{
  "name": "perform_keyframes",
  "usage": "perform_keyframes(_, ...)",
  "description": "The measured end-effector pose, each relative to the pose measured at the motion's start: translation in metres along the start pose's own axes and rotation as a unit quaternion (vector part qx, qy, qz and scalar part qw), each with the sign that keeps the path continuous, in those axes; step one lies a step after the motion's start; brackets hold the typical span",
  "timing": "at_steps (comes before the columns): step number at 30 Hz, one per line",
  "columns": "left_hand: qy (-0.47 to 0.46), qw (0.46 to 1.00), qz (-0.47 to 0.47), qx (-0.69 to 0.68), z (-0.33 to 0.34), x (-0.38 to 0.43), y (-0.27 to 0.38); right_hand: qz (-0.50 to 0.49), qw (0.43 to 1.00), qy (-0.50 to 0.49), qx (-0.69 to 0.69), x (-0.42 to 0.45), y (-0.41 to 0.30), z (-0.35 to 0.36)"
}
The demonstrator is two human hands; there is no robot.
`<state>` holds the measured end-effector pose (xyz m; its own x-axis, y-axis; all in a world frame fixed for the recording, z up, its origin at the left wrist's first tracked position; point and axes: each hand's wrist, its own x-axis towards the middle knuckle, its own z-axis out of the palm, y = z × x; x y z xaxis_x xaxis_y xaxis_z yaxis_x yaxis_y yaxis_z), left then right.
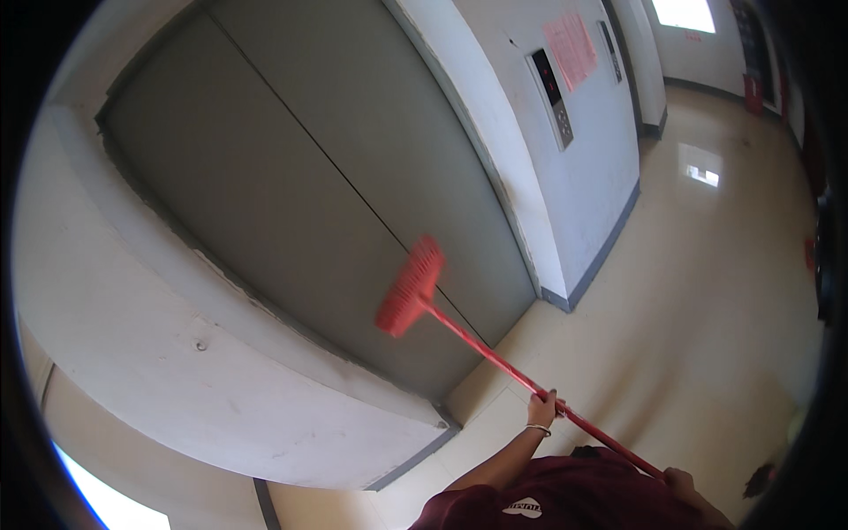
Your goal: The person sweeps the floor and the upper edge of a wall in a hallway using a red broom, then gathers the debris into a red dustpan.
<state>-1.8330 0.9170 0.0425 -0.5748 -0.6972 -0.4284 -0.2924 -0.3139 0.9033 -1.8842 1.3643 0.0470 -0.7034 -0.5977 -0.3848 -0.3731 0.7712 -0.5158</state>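
I hold a red broom with a plastic head [412, 286] and a long red handle [483, 348]. My left hand [544, 407], with a bangle at its wrist, is closed around the middle of the handle. Close to the handle's lower end in the picture, my right hand [679, 480] grips it near my dark red shirt. The slightly blurred broom head is raised in front of grey metal elevator doors [285, 185]. Whether its bristles touch the doors I cannot tell.
A white wall [218, 377] with chipped edges frames the doors on the left. To the right, an elevator call panel [553, 99] and a pink paper [571, 50] are on the wall. Glossy beige floor tiles [662, 285] run down the corridor. A dark object [758, 480] lies at lower right.
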Motion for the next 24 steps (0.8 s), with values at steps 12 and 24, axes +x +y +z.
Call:
perform_keyframes(12,0.123,0.794,0.574,-0.159,-0.026,-0.026,0.441,-0.351,0.834,0.34,0.254,0.224,-0.305,-0.199)
perform_keyframes(24,0.156,0.695,0.651,-0.263,0.009,0.043,0.689,-0.437,0.703,0.554,0.087,0.316,-0.461,-0.427)
